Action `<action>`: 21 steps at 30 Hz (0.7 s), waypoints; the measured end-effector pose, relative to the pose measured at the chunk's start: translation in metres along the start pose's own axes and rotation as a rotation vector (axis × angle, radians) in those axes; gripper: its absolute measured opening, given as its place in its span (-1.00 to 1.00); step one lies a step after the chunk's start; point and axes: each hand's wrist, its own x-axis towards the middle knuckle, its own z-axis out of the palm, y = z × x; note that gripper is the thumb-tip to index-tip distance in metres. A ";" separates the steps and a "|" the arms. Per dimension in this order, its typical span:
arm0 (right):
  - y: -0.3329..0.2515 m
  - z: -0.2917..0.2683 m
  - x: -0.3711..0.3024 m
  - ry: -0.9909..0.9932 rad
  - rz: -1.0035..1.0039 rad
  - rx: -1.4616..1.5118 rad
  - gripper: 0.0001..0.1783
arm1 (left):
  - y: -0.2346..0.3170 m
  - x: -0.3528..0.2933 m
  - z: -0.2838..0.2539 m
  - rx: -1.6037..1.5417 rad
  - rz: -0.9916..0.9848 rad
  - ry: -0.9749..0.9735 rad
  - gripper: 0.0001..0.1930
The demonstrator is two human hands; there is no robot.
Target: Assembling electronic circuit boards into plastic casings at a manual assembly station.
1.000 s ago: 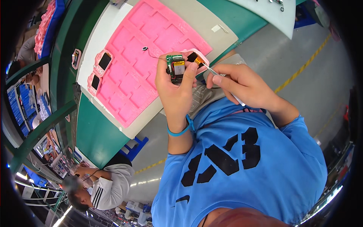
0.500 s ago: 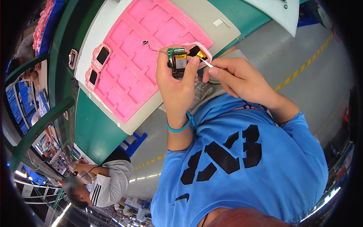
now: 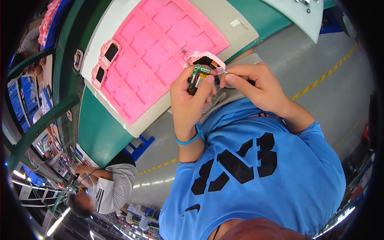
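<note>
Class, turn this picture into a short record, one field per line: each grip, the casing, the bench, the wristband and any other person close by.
Left grip: closed on a green circuit board
Right grip: pinching a slim tool by the pink casing
Pink casing: dark panel showing; what supports it is unclear
Bench: pink tray with recessed pockets; two pink devices with dark screens at its left edge
Blue wristband: on the left wrist
Nearby: another person, grey-and-white top, lower left

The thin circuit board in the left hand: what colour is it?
The thin circuit board in the left hand is green, showing best in the head view.
</note>
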 end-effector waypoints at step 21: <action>0.010 -0.008 -0.002 0.021 -0.131 -0.286 -0.85 | -0.014 0.010 0.006 0.037 0.201 -0.052 -0.78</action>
